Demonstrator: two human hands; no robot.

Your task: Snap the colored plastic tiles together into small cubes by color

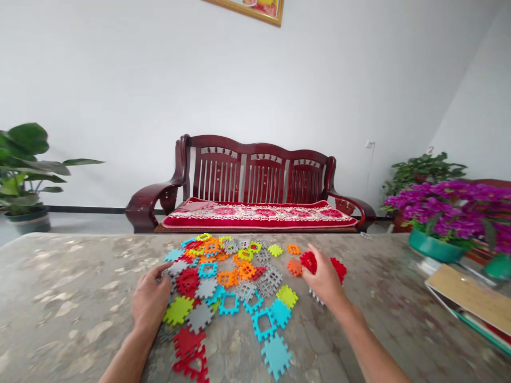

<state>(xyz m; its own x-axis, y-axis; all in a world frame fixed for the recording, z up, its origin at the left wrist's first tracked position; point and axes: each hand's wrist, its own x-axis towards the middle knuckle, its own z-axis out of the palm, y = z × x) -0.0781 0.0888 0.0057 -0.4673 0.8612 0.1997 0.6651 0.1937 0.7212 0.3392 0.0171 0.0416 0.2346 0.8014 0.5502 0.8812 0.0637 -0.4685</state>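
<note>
Flat interlocking plastic tiles with toothed edges lie in a loose pile on the table, in several colours. My left hand (151, 295) rests at the pile's left side, fingers loosely bent and apart, its fingertips by a light grey tile (176, 267). Close by are a red tile (187, 282) and a lime-green tile (178, 310). On the right, my right hand (324, 274) has thumb and fingers around a red tile (308, 261). Another red tile (338, 269) shows beyond that hand, partly covered. Two orange tiles (294, 267) lie just left of it.
The patterned tabletop (88, 319) spreads across the foreground. At the right stand purple flowers in a teal pot (435, 244), beside a stack of papers and books (471, 295). A dark red wooden bench (263, 181) stands behind the table, and a potted plant (27, 170) at left.
</note>
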